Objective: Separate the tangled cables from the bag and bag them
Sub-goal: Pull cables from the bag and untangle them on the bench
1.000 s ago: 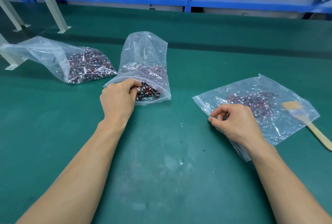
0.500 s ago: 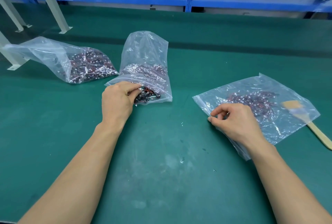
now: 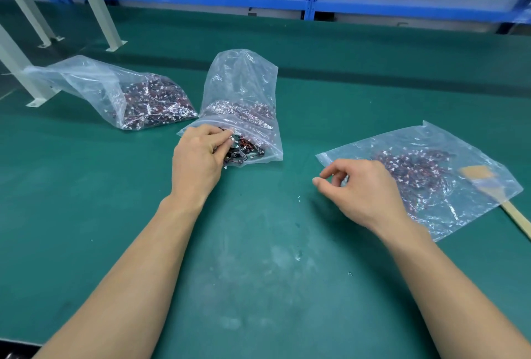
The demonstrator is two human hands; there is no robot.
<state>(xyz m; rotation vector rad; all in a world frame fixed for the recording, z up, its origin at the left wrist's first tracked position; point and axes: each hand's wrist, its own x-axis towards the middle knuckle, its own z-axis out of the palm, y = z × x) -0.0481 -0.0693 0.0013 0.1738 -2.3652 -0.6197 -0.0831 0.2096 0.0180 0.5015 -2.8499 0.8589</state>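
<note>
Green worktop: left hand pinches cables at middle bag mouth; right hand loosely curled, empty, at flat bag edge. Risk: tangled clump drags out, spills.

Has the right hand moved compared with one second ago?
Yes. The right hand has shifted left; its fingertips now lie past the left edge of the flat bag.

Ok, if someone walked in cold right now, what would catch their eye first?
Three clear bags of tangled cables lie on the green table: the left bag, the middle bag and the flat bag at the right. The left hand grips cables at the middle bag's mouth, and the right hand hovers at the flat bag's near corner.
</note>
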